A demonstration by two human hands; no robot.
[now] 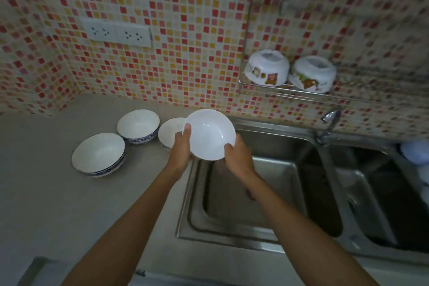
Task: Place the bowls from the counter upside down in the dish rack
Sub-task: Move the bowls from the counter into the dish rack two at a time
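A plain white bowl (210, 133) is held open side up above the sink's left edge, with my left hand (182, 146) on its left rim and my right hand (238, 155) on its lower right rim. Behind it on the counter lies another white bowl (168, 132), partly hidden. Two blue-patterned bowls rest upright to the left, one at the back (138, 126) and one nearer (98, 154). Up on the wall, the wire dish rack (278, 89) carries two decorated bowls upside down, a left one (267, 67) and a right one (312, 74).
A steel double sink (267, 183) fills the right side, with a tap (330, 121) at its back edge. A double wall socket (118, 33) sits on the mosaic tiles above the grey counter (46, 204). Pale objects (415, 153) lie at the far right.
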